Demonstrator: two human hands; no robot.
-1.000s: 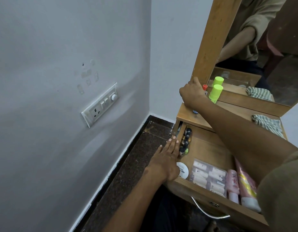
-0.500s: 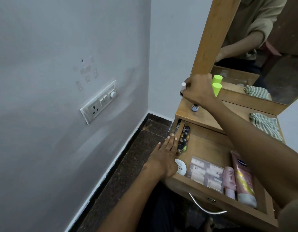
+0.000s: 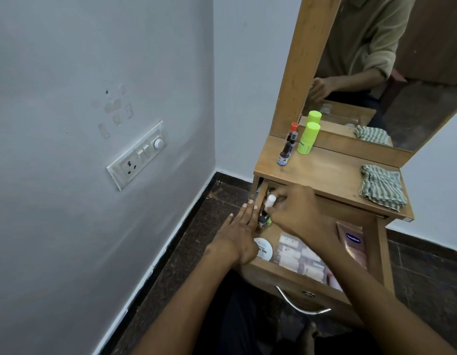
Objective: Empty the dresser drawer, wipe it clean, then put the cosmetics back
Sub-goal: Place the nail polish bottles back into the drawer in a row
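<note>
Drawer [image 3: 294, 275] is pulled out w/ cosmetics inside. Left hand [image 3: 239, 233] lies flat on the drawer's left edge, fingers straight and together, pointing toward the dresser. Right hand [image 3: 295, 213] reaches across into the back-left corner of the drawer, fingers pinched on a small white-capped bottle [image 3: 346, 201], held just above a row of little dark bottles [image 3: 264, 219] lined along the left wall. The hand is a bit blurred, so exact finger placement is hard to tell.

In the drawer: white round jar [image 3: 264, 248] at front left, partly under the left hand; a clear pack [image 3: 296, 256] of pale tubes next to it, partly covered by the right forearm; a pink tube [image 3: 353, 240] along the right side. Metal handle [image 3: 301, 304] on the drawer front.

On the dresser top [image 3: 322, 172]: a dark dropper bottle [image 3: 284, 156], an orange-capped bottle [image 3: 292, 130] behind it, and a lime-green container [image 3: 308, 138] by the mirror [image 3: 401, 73]. A green striped cloth [image 3: 381, 187] lies folded at the right end, well apart from the bottles.

Switch plate [image 3: 136, 155] on the wall to the left.
</note>
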